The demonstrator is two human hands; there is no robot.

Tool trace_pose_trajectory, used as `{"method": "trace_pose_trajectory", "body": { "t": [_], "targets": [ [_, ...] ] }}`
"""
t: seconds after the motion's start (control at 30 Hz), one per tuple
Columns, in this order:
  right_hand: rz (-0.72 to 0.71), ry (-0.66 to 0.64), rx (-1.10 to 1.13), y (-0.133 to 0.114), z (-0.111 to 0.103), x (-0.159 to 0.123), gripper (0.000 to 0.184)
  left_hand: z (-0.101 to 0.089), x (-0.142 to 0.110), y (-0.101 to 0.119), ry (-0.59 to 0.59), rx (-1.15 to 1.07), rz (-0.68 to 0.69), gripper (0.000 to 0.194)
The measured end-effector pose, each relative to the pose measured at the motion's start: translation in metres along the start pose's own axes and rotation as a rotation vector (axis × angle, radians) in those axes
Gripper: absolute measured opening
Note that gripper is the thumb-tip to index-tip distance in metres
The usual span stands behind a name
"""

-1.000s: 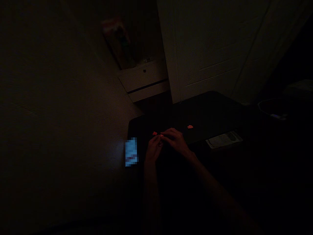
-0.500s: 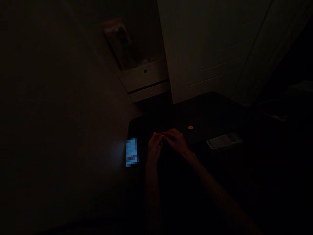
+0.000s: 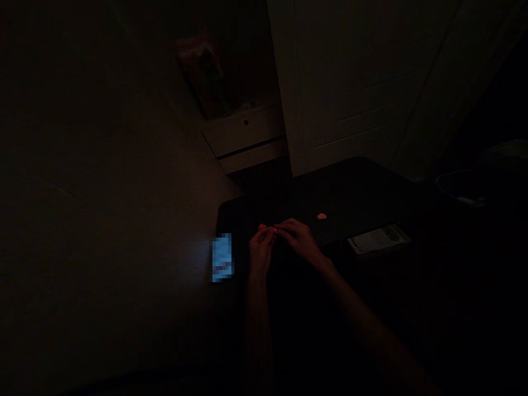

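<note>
The scene is very dark. My left hand (image 3: 260, 248) is closed, its fingertips pinching a small reddish piece (image 3: 273, 230) above the black table (image 3: 350, 187). From the right, the fingertips of my right hand (image 3: 297, 235) press together at the other side of that same piece. Its kind is too small and dim to make out. Just beyond my left fingers shows a bright orange-red bit (image 3: 262, 226); whether it joins the held piece I cannot tell. Another small orange-pink lump (image 3: 322, 216) lies on the table to the right, apart from both hands.
A lit screen (image 3: 222, 257) glows at the table's left edge by the wall. A pale printed sheet or packet (image 3: 379, 238) sits at the right front edge. Drawers (image 3: 245, 135) and a light door panel (image 3: 350, 110) stand behind. A dim round rim (image 3: 457, 187) is at far right.
My fingertips have shifted slightly, and a little more of the reddish piece shows between my hands. The lump on the table stays put.
</note>
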State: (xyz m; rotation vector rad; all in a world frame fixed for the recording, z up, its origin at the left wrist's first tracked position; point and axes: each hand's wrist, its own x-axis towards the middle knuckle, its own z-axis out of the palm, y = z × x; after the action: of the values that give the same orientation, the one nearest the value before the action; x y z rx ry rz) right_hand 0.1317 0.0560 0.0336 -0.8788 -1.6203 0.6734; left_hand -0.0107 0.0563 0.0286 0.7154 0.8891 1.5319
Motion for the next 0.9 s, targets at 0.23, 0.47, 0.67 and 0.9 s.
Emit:
{"method": "trace_pose_trajectory", "body": {
  "t": [0.23,0.47,0.67,0.9],
  "targets": [
    [0.022,0.0,0.082,-0.004,-0.009,0.003,0.017,-0.002,-0.002,0.002,-0.038,0.066,-0.02,0.034],
    [0.082,-0.061,0.171,-0.009,-0.019,0.004,0.02,-0.005,-0.003,0.0,-0.096,0.091,0.033,0.031],
    [0.237,-0.004,0.208,-0.004,-0.014,0.003,0.026,-0.01,-0.001,-0.006,-0.073,0.202,0.131,0.028],
    [0.298,-0.023,0.21,0.001,-0.015,0.005,0.026,-0.011,0.004,-0.008,-0.075,0.373,0.216,0.025]
  ]
}}
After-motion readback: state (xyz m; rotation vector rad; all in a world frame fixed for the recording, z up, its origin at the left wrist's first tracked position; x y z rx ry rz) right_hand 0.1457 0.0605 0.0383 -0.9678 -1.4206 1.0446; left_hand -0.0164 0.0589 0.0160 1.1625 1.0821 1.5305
